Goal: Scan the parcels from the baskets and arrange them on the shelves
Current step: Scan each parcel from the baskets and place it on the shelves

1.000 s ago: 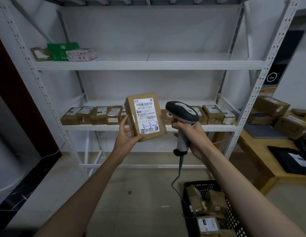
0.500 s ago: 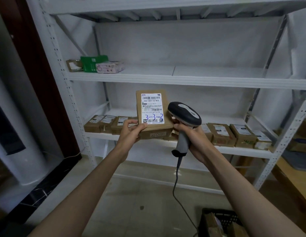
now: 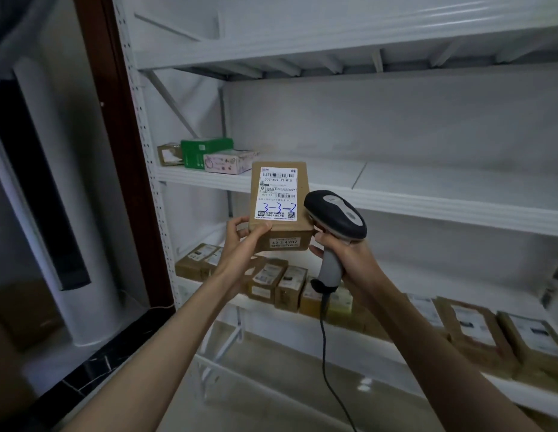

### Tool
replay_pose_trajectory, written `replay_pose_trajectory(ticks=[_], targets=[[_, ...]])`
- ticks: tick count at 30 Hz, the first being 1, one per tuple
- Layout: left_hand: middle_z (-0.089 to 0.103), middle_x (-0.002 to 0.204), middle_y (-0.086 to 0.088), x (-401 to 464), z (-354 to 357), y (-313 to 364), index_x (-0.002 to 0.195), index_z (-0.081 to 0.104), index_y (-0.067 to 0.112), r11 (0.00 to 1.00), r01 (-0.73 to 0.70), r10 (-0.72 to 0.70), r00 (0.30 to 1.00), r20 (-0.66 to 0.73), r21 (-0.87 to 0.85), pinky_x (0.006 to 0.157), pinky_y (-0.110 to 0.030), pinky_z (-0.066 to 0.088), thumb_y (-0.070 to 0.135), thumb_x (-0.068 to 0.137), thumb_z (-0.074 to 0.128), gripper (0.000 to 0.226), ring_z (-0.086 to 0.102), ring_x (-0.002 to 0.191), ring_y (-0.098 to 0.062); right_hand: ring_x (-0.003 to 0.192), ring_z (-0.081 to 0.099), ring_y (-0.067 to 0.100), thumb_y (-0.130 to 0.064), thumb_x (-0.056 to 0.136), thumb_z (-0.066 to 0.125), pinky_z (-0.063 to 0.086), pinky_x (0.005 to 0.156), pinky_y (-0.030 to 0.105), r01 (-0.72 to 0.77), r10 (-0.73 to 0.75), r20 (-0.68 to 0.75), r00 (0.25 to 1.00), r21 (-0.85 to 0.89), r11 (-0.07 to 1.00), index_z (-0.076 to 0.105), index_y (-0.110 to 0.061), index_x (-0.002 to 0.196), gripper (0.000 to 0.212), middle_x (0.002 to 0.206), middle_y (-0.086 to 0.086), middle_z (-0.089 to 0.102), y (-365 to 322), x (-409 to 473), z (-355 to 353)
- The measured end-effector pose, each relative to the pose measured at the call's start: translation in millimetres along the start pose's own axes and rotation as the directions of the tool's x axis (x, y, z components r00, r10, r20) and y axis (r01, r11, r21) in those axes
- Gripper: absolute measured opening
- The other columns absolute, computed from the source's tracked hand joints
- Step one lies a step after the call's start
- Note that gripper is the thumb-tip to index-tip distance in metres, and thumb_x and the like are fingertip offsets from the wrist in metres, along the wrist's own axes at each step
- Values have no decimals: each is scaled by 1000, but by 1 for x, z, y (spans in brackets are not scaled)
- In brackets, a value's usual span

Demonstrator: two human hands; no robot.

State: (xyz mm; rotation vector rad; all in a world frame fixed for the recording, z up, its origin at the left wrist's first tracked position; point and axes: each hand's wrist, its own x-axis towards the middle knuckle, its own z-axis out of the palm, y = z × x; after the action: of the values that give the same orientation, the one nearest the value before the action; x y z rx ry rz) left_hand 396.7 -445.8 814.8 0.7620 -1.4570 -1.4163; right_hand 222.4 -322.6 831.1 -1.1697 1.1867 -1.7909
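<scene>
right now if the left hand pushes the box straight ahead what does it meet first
Probably the front edge of the middle shelf: the cardboard box that the left hand holds overlaps that edge in the picture. Depth is unclear, so it might clear it.

Brown parcel (image 3: 279,207), white shipping label (image 3: 277,194) on its upper face: printed "502-602 12 815" under top barcode; lower, "602-12"; "3-3-3" handwritten in blue marker. Small sticker (image 3: 284,242) on near side face: "43-2-4207". Other print too small to read.

White metal middle shelf board (image 3: 427,185): bare rightward; green carton (image 3: 206,151), pink box (image 3: 227,162), brown box (image 3: 168,154) crowd its left end.
</scene>
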Motion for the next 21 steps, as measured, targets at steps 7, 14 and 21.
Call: replay_pose_trajectory(ticks=[7,14,21], targets=[[67,119,-7,65,18,19,132,41,27,999,-48,46,994,-95,-15,99,-43,55,39,92,69,50,66,110,-25,113,64,25,-1,91,68,50,104,56,24,-25,102,994,14,1000,69,-33,109,37,114,3,72,-7,85,-16],[64,112,1,131,15,48,138,40,25,997,-56,63,988,-141,53,92,-40,57,43,96,63,51,67,106,-23,118,66,28,2,95,61,53,103,50,46,-51,152,987,35,998,59,-7,134,40,126,14,70,-20,168,-7],[69,121,-4,208,5,75,139,51,24,993,28,-11,988,-151,112,85,-48,61,50,94,60,53,64,111,-20,100,69,17,0,92,63,58,96,46,-17,15,166,986,10,1000,66,-4,123,31,103,7,74,-25,241,9]])
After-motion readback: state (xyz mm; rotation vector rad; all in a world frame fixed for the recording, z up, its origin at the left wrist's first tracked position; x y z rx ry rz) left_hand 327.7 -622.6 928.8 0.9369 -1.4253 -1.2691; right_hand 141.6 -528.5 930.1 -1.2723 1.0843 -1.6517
